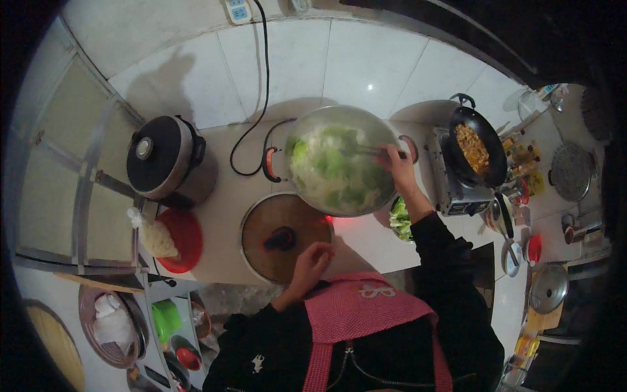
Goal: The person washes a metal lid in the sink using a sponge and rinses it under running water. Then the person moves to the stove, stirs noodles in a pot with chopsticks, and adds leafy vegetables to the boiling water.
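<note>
My right hand (pixel 399 169) grips a dark pair of chopsticks (pixel 370 151) by one end. Their other end reaches into a large metal pot (pixel 306 188) with two side handles, where leafy green vegetables (pixel 335 157) lie under steam. Loosely curled, my left hand (pixel 313 262) has nothing visible in it and is at the right edge of a round glass lid (pixel 262 230) with a black knob. Partly under my right forearm is a bowl of green leaves (pixel 400 218).
Left stands an electric pressure cooker (pixel 161 157), with a red basin (pixel 188 242) and a plastic bag of pale food (pixel 156 237) below it. A wok of cooked food (pixel 472 147) sits on a gas stove (pixel 443 191) at right. Behind the pot runs a black power cord (pixel 267 63).
</note>
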### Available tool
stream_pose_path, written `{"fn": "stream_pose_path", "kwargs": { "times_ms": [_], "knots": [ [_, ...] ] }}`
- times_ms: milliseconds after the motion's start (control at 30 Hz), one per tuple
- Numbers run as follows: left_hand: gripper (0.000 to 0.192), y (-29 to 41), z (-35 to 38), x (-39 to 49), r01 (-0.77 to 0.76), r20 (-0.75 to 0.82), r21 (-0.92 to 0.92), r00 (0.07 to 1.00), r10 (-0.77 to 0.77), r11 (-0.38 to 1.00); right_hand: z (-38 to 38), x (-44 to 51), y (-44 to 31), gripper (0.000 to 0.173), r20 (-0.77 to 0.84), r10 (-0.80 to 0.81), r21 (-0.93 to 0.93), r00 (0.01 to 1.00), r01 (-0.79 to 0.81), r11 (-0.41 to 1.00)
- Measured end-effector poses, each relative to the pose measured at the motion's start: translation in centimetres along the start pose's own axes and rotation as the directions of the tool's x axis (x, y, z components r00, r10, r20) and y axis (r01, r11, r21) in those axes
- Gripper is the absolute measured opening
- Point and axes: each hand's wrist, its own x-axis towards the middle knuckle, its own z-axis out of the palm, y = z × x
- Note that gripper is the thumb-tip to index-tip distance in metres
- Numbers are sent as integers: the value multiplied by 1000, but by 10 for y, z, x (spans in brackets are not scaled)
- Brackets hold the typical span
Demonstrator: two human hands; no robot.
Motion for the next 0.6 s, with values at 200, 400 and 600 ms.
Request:
{"fn": "stream_pose_path", "kwargs": {
  "times_ms": [200, 400, 600],
  "knots": [
    [19, -8, -4, -3, 24, 1, -34, 1000, -24, 999, 40, 4, -11, 34, 120, -4, -77, 993, 13, 997],
    [19, 0, -3, -1, 26, -19, -83, 999, -28, 996, 2, -39, -8, 35, 171, 6, -185, 985, 26, 982],
    [18, -8, 5, 11, 7, 38, -24, 999, -6, 1000, -33, -69, -5, 36, 363, 262, -109, 894, -239, 965]
  ]
}}
